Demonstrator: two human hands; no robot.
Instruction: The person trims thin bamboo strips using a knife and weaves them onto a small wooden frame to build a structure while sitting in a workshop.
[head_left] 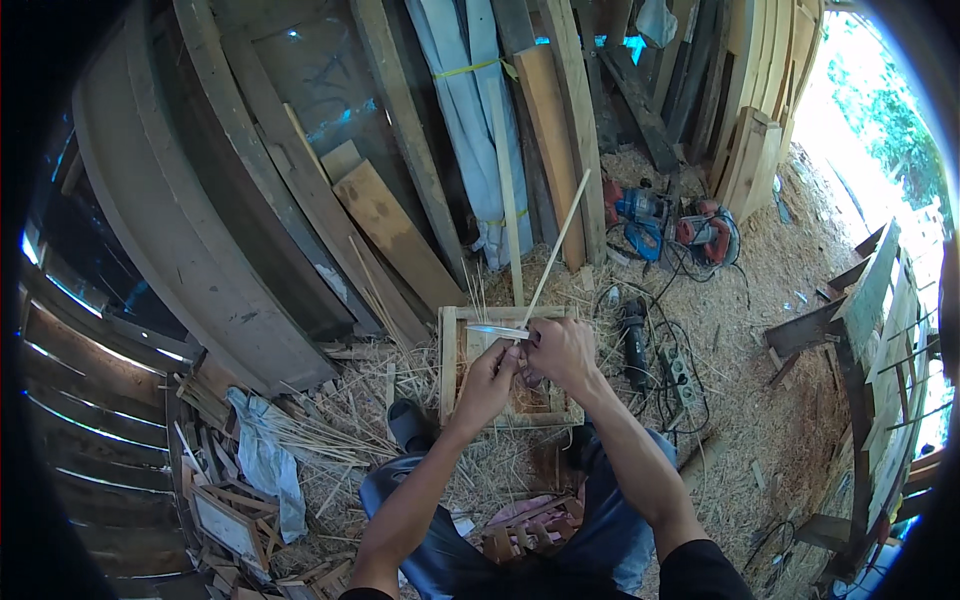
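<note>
Left of the dark shoe (408,425), shows a loose spread of thin strips (310,437) on the littered floor (740,340); cannot tell finished pieces from waste. Farther right, above the low wooden frame (448,370), pinches with the left hand (487,382), thumb and fingers pressed together, apparently on the lower end of the pale strip (557,247). Grips the handle of the knife (497,331) in the curled fingers of the right hand (562,352), with the blade pointing left at the strip's lower end; cannot tell touching from just beside. Seems partway through this piece, judging by the long, whole length reaching up and right beyond the hands; probably leaves most of it unworked. Cannot tell the depth of any cut.

Begins, far left, with a broad, curved, grey-brown board (180,230), then a pale plastic sack (270,465), crumpled into soft folds. Continues with a flat, square-ended, orange-brown plank (395,230) and whitish-blue sheeting (450,100) in long pleats. At the centre, sets a slim, straight, light-toned strip against a bright, tapering blade and the frame's squared battens. Beyond, includes a black, tubular power tool (633,345), a green outlet strip (680,375), a rounded red saw (710,235) and dry, fibrous shavings. Ends, far right, in a rough, slatted wooden structure (868,330).
</note>
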